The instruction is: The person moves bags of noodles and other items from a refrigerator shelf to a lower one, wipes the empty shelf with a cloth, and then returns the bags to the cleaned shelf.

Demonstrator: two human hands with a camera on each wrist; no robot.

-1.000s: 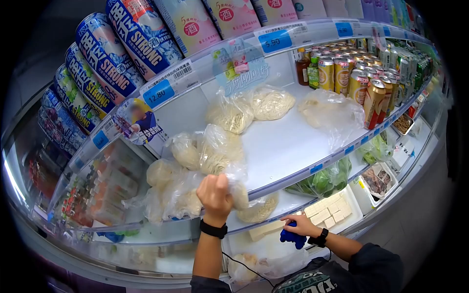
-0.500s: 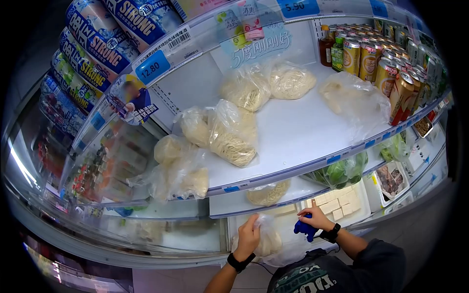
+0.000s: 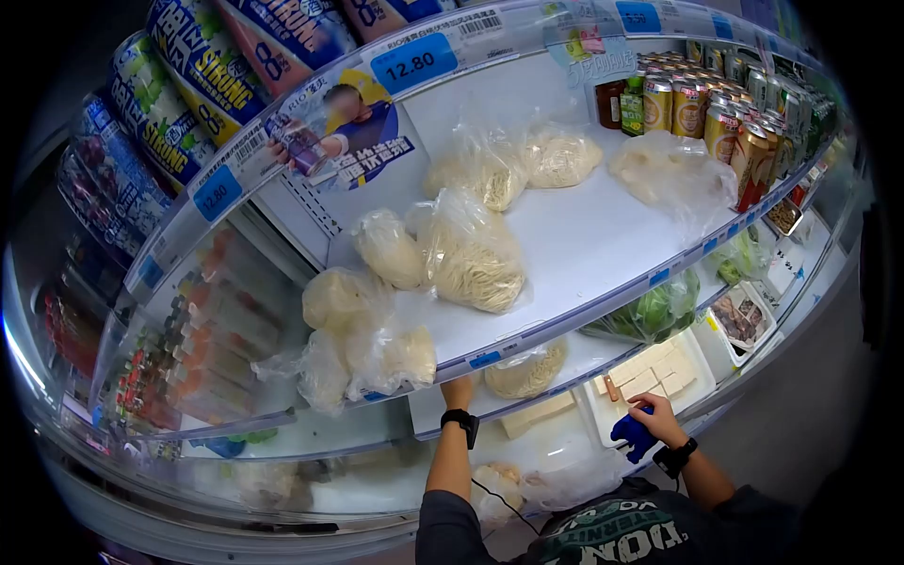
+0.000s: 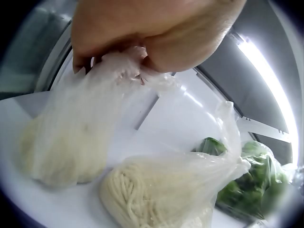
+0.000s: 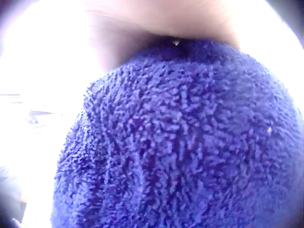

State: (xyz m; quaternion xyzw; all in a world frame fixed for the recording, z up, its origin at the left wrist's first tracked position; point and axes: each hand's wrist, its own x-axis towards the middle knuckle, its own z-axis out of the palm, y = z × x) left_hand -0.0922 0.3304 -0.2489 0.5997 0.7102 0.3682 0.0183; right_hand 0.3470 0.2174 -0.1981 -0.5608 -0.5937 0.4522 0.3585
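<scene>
My left hand (image 3: 459, 392) reaches in under the front edge of the upper shelf, so its fingers are hidden in the head view. In the left wrist view it grips the gathered top of a clear plastic bag of noodles (image 4: 71, 147). A second bag of noodles (image 4: 142, 190), its thick strands showing through the plastic, lies beside the held one on the lower shelf. At the right, above a tray of tofu, my right hand (image 3: 659, 420) holds a blue cloth (image 3: 633, 433). The cloth's fluffy pile fills most of the right wrist view.
Several bags of noodles (image 3: 476, 254) sit on the upper shelf (image 3: 584, 254), with drink cans (image 3: 720, 132) at its far right. Bagged greens (image 3: 659, 311) lie on the lower shelf. A tofu tray (image 3: 699, 369) and a meat tray (image 3: 744, 320) stand below at the right.
My left hand has come down off the upper shelf's bags, carried a bag low in front of the case, then moved under the upper shelf. The right hand, still with the cloth, has shifted rightward.
</scene>
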